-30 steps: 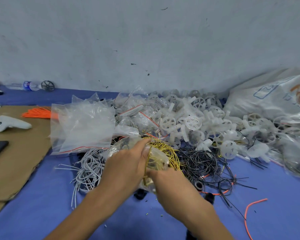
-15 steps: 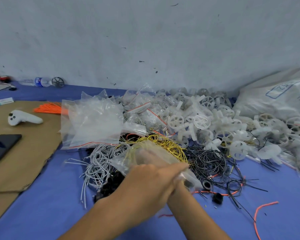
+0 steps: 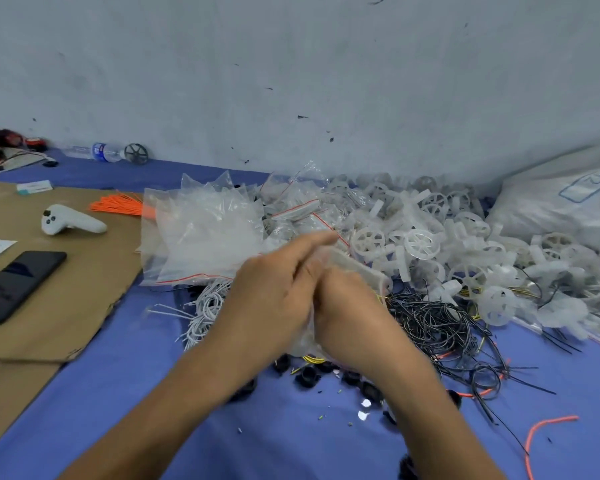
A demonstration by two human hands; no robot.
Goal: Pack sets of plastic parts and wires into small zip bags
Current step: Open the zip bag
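Seemingly I'm sealing a zip bag [image 3: 359, 270] pinched by my left hand [image 3: 274, 289] and right hand [image 3: 347, 306]; next, fresh bags [image 3: 205, 237] wait at eleven o'clock.

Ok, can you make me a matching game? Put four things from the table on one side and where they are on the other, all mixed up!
Things:
1. phone
2. bottle
3. black wires
4. sack

Places:
A. far right, against the wall
B. on the cardboard
C. back left, lying by the wall
D. on the blue cloth, in front of the white wheels

Pairs: 1-B, 2-C, 3-D, 4-A.
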